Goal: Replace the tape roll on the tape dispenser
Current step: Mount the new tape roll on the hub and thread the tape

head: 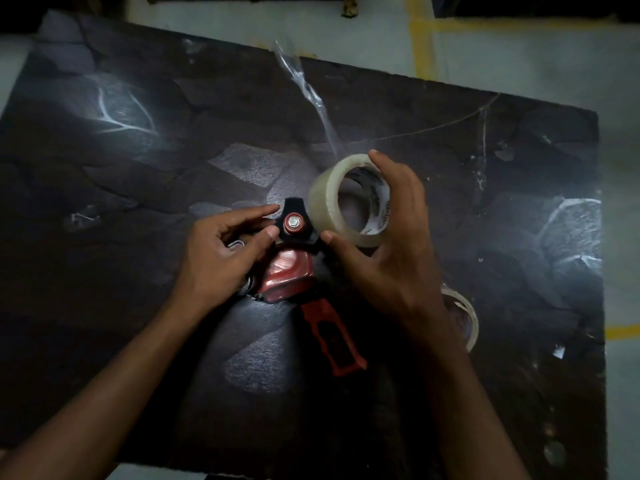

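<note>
A red tape dispenser lies on its side on the dark table, its handle pointing toward me. Its black three-armed hub with a red centre faces up and carries no roll. My left hand grips the dispenser's front end, fingers touching the hub. My right hand holds a full clear tape roll tilted just right of the hub, thumb and fingers on its rim. A loose strip of clear tape trails from the roll toward the table's far edge.
A thin, nearly spent tape ring lies on the table under my right forearm. The table's right edge meets a pale floor with yellow lines. White scuffs mark the tabletop.
</note>
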The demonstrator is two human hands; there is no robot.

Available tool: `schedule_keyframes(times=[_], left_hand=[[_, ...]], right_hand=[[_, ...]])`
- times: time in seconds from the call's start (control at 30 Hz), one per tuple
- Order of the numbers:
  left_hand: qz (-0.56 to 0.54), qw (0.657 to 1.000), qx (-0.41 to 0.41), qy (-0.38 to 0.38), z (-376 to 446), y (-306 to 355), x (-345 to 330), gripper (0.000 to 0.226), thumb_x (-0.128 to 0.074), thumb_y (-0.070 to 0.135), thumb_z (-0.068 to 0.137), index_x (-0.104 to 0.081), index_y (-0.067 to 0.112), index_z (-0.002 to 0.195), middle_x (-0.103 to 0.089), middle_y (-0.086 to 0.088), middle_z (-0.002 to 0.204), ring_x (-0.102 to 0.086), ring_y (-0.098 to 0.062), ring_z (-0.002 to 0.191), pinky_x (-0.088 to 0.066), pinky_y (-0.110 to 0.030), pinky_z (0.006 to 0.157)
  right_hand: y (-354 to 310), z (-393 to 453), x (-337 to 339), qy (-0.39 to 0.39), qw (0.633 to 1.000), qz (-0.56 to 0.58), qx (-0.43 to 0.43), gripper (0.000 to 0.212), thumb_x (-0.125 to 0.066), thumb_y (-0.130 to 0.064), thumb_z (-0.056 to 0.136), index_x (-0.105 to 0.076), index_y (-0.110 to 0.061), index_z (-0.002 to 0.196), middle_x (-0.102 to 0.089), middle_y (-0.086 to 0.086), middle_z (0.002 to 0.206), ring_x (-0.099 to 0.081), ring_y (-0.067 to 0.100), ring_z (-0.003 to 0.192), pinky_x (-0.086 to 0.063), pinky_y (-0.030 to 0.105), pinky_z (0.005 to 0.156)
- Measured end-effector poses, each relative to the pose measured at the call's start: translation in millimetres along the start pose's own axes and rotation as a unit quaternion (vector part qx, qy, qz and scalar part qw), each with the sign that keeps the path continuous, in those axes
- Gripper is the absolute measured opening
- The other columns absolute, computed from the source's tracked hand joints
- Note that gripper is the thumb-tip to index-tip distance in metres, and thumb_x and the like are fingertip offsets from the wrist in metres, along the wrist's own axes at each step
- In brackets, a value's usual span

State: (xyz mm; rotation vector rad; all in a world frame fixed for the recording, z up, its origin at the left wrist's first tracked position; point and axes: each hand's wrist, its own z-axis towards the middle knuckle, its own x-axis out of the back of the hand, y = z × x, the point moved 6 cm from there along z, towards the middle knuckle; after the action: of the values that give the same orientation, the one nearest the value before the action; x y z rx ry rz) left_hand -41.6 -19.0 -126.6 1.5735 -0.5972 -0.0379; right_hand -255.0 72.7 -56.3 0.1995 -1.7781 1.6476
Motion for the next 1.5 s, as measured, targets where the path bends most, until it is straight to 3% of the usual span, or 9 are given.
schedule_keyframes(times=[0.17, 0.4, 0.57, 0.7, 0.8, 0.97, 1.2, 1.3, 1.5], left_hand=[[-0.029, 0.999, 0.011, 0.01, 0, 0, 1, 0.027, -0.082, 0.017, 0.094, -0.079, 0.034, 0.114, -0.078, 0.037, 0.097, -0.074, 0.013, 0.091, -0.054, -0.01, 0.082], [-0.134, 0.991, 0.003, -0.006, -11, -5, 6, 0.044, -0.063, 0.002, 0.089, -0.072, 0.027, 0.124, -0.081, 0.03, 0.11, -0.075, 0.006, 0.108, -0.054, -0.013, 0.094], [-0.122, 0.992, -0.007, -0.017, -19, -9, 10, 0.037, -0.077, 0.024, 0.093, -0.072, 0.027, 0.13, -0.08, 0.025, 0.121, -0.074, 0.001, 0.117, -0.053, -0.015, 0.098], [-0.068, 0.998, -0.014, -0.008, -21, -10, 9, 0.043, -0.089, 0.016, 0.086, -0.074, 0.027, 0.125, -0.081, 0.028, 0.112, -0.075, 0.007, 0.108, -0.053, -0.012, 0.095], [-0.032, 0.999, -0.033, 0.009, -21, -9, 16, 0.037, -0.09, 0.023, 0.087, -0.079, 0.022, 0.122, -0.082, 0.014, 0.115, -0.077, 0.0, 0.11, -0.056, -0.017, 0.096], [0.016, 0.997, -0.064, 0.038, -23, -7, 21, 0.029, -0.077, 0.036, 0.089, -0.082, 0.023, 0.114, -0.08, 0.011, 0.118, -0.074, -0.003, 0.114, -0.054, -0.021, 0.101], [0.027, 0.995, -0.088, -0.032, -23, -29, 33, 0.032, -0.052, 0.029, 0.108, -0.075, 0.028, 0.13, -0.072, 0.02, 0.138, -0.061, -0.02, 0.137, -0.044, -0.044, 0.12], [0.055, 0.993, -0.094, -0.053, -21, -31, 36, 0.037, -0.051, 0.033, 0.11, -0.075, 0.016, 0.133, -0.073, 0.006, 0.139, -0.06, -0.024, 0.136, -0.045, -0.051, 0.119], [0.082, 0.987, -0.118, -0.07, -18, -24, 37, 0.047, -0.044, 0.054, 0.114, -0.074, 0.025, 0.134, -0.074, 0.01, 0.137, -0.062, -0.015, 0.135, -0.044, -0.038, 0.117]], right_hand=[[-26, 0, -21, -0.093, 0.993, 0.024, 0.071, 0.089, -0.089, -0.026, 0.084, -0.04, -0.009, 0.157, -0.045, 0.004, 0.157, -0.046, 0.02, 0.146, -0.042, 0.049, 0.118], [-26, 3, -39, -0.165, 0.983, 0.003, 0.077, 0.082, -0.09, -0.025, 0.083, -0.043, -0.018, 0.151, -0.044, -0.005, 0.156, -0.041, 0.014, 0.145, -0.039, 0.038, 0.12], [-16, 4, -43, -0.183, 0.981, 0.033, 0.051, 0.092, -0.091, -0.025, 0.083, -0.035, -0.027, 0.156, -0.031, -0.006, 0.168, -0.022, 0.013, 0.162, -0.03, 0.038, 0.129], [-2, 4, -38, -0.14, 0.981, 0.13, -0.018, 0.097, -0.094, -0.029, 0.074, -0.037, -0.025, 0.153, -0.047, 0.004, 0.156, -0.048, 0.014, 0.148, -0.044, 0.041, 0.122], [0, 2, -36, -0.153, 0.975, 0.156, -0.046, 0.101, -0.092, -0.005, 0.077, -0.031, -0.012, 0.157, -0.05, -0.015, 0.144, -0.054, -0.009, 0.135, -0.045, 0.016, 0.111], [-1, 2, -42, -0.166, 0.964, 0.192, -0.08, 0.089, -0.085, -0.013, 0.086, -0.034, -0.021, 0.159, -0.057, -0.031, 0.139, -0.06, -0.003, 0.131, -0.053, 0.023, 0.108], [12, 12, -41, -0.157, 0.961, 0.21, -0.087, 0.066, -0.063, 0.013, 0.097, -0.042, -0.007, 0.156, -0.059, -0.005, 0.144, -0.062, 0.003, 0.133, -0.05, 0.019, 0.106], [16, 12, -42, -0.162, 0.955, 0.234, -0.086, 0.064, -0.059, 0.017, 0.097, -0.042, -0.003, 0.155, -0.06, -0.001, 0.145, -0.061, 0.005, 0.134, -0.05, 0.02, 0.107], [30, 17, -49, -0.128, 0.921, 0.333, -0.159, 0.06, -0.06, 0.003, 0.09, -0.049, -0.004, 0.148, -0.065, 0.014, 0.141, -0.065, 0.024, 0.13, -0.052, 0.038, 0.11]])
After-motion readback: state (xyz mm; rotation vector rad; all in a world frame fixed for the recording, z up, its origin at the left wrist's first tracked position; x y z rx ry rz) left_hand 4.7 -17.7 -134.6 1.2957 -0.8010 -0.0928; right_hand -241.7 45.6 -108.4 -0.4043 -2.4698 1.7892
